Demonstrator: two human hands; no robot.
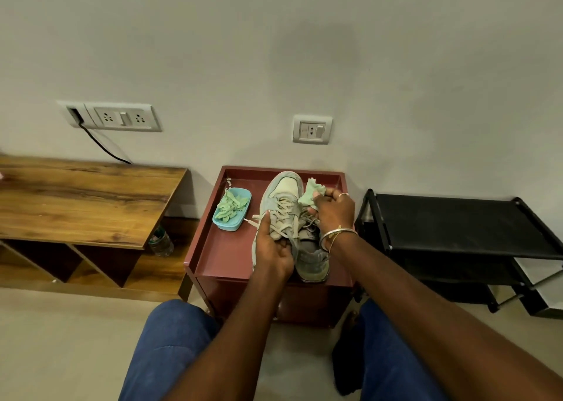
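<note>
- Shoe (285, 192): held above the table (225, 254), toe pointing away at the wall, heel end toward you.
- Left hand (272, 250): fingers curled round the shoe's rear part, thumb lying up along the laces (286, 210). Firm grip.
- Right hand (333, 210): fingers bunched together, pinching the cloth (310, 193) at the shoe's right side, near the toe.
- Shoe handling: looks light, since one hand carries it. The sole is likely stiff and the upper soft, so it should give when you press. Brace at the heel or sole, not the tongue. The matte upper probably won't slip.
- Laces: loose, ends hanging left. Don't hold by them, as they'd slide or snag.
- Cloth: small and limp, possibly damp. Hold it wadded under your fingertips or it may slip out.
- Second shoe (312, 257): on the table, just below and right of the held one. Can't tell if they touch.
- Tub (234, 227): on the table left of the shoe, more green cloths inside. Likely light, so an elbow knock would shift it.
</note>
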